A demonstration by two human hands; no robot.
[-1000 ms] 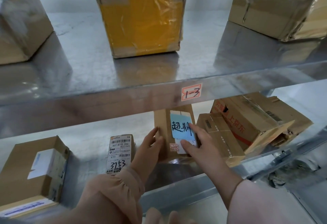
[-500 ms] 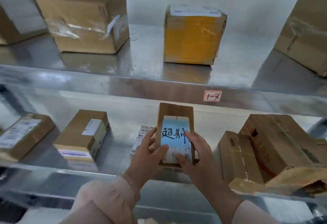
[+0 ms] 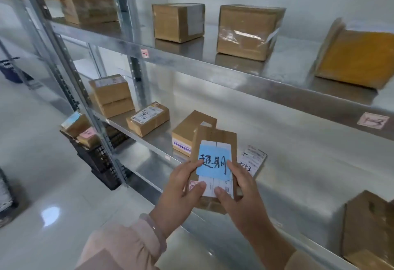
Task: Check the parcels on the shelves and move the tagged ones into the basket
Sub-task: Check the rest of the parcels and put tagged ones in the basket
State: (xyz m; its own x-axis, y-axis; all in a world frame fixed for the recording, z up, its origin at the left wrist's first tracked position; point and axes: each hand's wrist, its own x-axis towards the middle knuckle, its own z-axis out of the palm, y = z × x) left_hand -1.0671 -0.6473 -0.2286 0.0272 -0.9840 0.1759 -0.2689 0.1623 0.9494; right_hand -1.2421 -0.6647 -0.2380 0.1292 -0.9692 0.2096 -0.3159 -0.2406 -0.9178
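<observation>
Gripping the tagged parcel (image 3: 221, 136) from both sides: our left hand (image 3: 181, 193) and right hand (image 3: 241, 195) curl round its edges, thumbs pressed on the white label (image 3: 211, 184). The blue tag (image 3: 213, 164) faces us. We hold the parcel in the air in front of the lower shelf (image 3: 149, 161). The black basket (image 3: 100, 161) sits low to the left, well apart, with parcels inside.

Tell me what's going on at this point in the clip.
A person holds a small cardboard parcel in both hands: the left hand and right hand grip its sides, thumbs on the front. A blue tag with handwriting is stuck on it. It is held in front of the lower shelf, not yet in the black basket, which stands on the floor to the left with a few packages inside. Other boxes sit on the shelves.
</observation>
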